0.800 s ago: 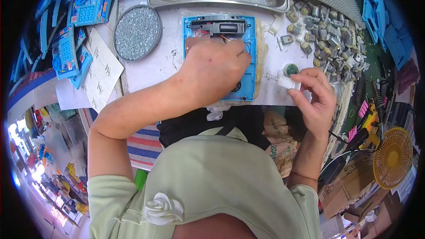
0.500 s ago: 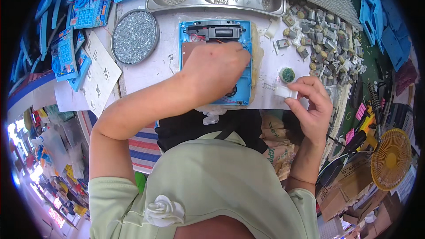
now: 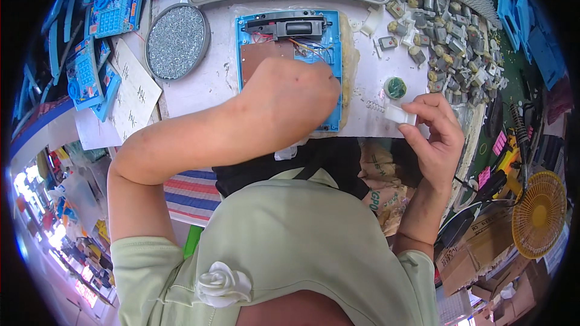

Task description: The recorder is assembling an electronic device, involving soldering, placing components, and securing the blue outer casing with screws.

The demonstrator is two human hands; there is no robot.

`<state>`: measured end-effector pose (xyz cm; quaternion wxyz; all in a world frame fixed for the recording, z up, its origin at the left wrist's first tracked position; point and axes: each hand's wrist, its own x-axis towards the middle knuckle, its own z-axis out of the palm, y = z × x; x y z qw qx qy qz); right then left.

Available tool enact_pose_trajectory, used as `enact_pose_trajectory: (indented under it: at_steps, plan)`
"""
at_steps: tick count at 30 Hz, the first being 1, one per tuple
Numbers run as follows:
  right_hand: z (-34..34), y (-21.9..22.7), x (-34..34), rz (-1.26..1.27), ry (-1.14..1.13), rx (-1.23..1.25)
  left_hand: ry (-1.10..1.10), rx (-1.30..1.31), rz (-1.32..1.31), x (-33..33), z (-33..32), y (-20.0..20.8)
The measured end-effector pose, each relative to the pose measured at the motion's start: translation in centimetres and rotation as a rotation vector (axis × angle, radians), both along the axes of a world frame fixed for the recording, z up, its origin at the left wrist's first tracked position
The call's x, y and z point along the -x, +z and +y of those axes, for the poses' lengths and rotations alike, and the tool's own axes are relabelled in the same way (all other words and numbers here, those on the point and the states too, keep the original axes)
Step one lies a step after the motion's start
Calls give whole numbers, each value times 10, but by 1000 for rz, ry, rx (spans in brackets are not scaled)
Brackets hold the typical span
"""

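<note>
Left hand lower over casing — tabletop

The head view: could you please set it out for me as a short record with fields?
Left hand: over the blue plastic casing; grip hidden
Inside casing: brown board, coloured wires
Right hand: holding a white plastic piece
Near white piece: coil spring
Left of casing: round grey tray of small metal pieces
Right of casing: piled small motors
</note>
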<state>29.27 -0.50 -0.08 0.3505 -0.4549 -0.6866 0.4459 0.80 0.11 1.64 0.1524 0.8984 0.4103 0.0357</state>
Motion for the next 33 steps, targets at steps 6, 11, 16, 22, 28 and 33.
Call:
enact_pose_trajectory:
  at_steps: [6, 11, 16, 22, 28, 33]
  plan:
    - [-1, -1, 1, -6, -13, 0, 95, -18, -112, -3, -1, -13]
    - [5, -1, 13, -46, 8, -28, 167, -4, -331, 6, -3, -14]
    - [31, 12, 51, -254, 198, -381, 513, 204, -701, 37, -3, -9]
    - [47, 22, 80, -425, 388, -511, 610, 68, -823, 33, -12, -28]
    - [51, 14, 92, -372, 441, -528, 627, 70, -899, 31, -15, -32]
    - [46, -27, 80, -106, 315, -369, 598, 83, -893, 34, -15, -38]
